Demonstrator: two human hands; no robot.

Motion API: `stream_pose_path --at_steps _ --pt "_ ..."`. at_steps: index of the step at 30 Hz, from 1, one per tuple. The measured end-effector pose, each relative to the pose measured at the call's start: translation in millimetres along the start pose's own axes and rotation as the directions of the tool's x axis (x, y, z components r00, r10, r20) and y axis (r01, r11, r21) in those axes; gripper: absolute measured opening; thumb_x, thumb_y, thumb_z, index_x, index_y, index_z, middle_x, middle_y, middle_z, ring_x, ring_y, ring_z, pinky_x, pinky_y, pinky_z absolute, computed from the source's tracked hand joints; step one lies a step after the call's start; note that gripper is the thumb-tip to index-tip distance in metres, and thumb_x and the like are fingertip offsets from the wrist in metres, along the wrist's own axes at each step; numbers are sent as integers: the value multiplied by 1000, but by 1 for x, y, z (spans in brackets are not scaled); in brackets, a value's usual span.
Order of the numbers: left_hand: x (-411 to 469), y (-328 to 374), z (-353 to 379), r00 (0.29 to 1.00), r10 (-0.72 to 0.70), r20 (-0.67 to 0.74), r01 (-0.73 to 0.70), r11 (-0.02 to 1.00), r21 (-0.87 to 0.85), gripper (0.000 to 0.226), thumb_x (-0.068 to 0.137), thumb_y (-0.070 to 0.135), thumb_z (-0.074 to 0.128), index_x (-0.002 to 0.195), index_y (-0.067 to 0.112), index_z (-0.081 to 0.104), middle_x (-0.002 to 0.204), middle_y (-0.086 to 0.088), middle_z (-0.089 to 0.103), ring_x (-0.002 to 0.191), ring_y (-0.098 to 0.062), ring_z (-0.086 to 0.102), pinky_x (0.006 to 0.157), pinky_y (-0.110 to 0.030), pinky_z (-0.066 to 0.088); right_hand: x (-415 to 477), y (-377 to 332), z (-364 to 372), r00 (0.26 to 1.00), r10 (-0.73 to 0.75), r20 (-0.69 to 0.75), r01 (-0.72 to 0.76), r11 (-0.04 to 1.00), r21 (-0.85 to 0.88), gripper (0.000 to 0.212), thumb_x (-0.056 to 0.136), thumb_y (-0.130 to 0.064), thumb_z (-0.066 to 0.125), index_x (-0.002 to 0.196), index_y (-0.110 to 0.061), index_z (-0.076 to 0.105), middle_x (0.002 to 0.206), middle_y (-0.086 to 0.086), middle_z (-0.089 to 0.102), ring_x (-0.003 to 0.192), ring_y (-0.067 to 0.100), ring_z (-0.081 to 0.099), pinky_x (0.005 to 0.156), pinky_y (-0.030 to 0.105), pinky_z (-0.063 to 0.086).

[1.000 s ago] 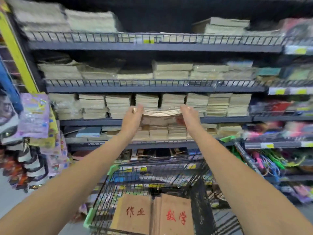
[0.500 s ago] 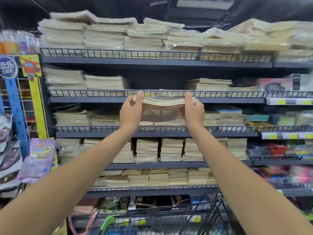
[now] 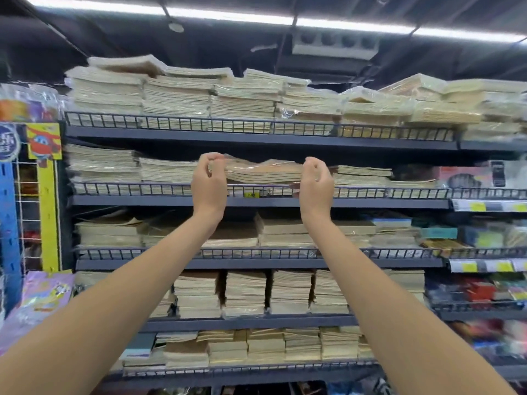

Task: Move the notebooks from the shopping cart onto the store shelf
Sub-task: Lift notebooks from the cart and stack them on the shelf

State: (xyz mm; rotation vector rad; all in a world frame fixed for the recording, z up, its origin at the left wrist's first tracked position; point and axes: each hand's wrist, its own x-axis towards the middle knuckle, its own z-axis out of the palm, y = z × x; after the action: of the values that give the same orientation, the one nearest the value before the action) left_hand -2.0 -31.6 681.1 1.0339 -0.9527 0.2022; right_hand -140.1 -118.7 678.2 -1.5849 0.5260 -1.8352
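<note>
L grip: the left hand has its fingers curled over the top of the left end of the notebook pack, and it pinches this end.
R grip: the right hand has curled fingers at the right end of the pack. Whether it really holds or only touches, cannot tell.
Pack position: flat on the 2nd shelf from top, just behind the wire rail, between the left stack and the right stack. Not clear if all its weight is on the shelf.
Handling (judged): thin paper books in clear film, prob. medium heavy. The pack is soft and sags in the middle, and the film is prob. slippery.
Where to hold: at both short ends, fingers on top and thumb under. Not by the film alone, it may tear.
Cart: not in view.
Step (judged): setting the pack down, approx. finished.
</note>
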Motion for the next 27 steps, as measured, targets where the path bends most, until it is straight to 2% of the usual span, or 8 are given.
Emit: stream_pose_path --at_steps 1,3,6,12,17,22,27 --pt "6 -6 -2 1000 -5 4 5 1000 -7 19 99 24 35 103 19 53 88 10 54 86 -10 51 77 -29 45 2 2 5 1000 -5 26 5 1000 -1 32 99 -30 40 124 -15 54 111 -4 58 106 11 53 85 22 47" --pt "18 -20 -6 1000 -6 3 6 1000 -3 21 99 24 33 107 18 52 91 9 54 93 -15 52 83 -37 47 8 10 16 997 -17 76 18 1000 -1 30 100 -27 40 123 -14 54 107 -3 57 102 10 52 78 15 45" --pt "35 -35 -13 1000 -9 -5 10 1000 4 23 98 24 33 109 18 52 92 8 54 94 -16 52 84 -40 47 14 20 34 991 -7 137 6 1000 5 29 100 -28 39 122 -14 53 108 -1 58 102 10 53 72 13 43" --pt "95 -75 -33 998 11 -55 -11 1000 2 24 99 19 32 106 14 54 87 11 52 81 -4 48 72 -25 41 36 44 107 986 36 163 -36 999 -4 29 99 -32 39 118 -17 55 105 -1 60 103 15 56 90 34 51" --pt "138 -105 -52 995 18 -95 -17 1000 14 26 98 16 32 108 12 55 86 12 52 79 -1 46 69 -18 38 52 59 162 976 38 213 -43 999 19 22 99 -34 39 111 -23 54 101 -4 59 101 17 58 89 42 53" --pt "180 -135 -74 993 19 -118 -17 1000 20 26 98 19 32 110 15 54 84 12 51 76 -2 47 76 -24 41 68 70 218 966 36 257 -50 998 46 20 99 -35 39 107 -25 54 96 -5 59 97 15 58 86 42 55" --pt "212 -163 -90 989 -69 -134 72 997 12 30 96 26 33 116 18 54 103 2 56 103 -19 53 98 -43 45 82 81 257 957 32 287 -43 999 32 24 97 -38 42 110 -22 55 100 -4 60 97 14 57 90 45 53"
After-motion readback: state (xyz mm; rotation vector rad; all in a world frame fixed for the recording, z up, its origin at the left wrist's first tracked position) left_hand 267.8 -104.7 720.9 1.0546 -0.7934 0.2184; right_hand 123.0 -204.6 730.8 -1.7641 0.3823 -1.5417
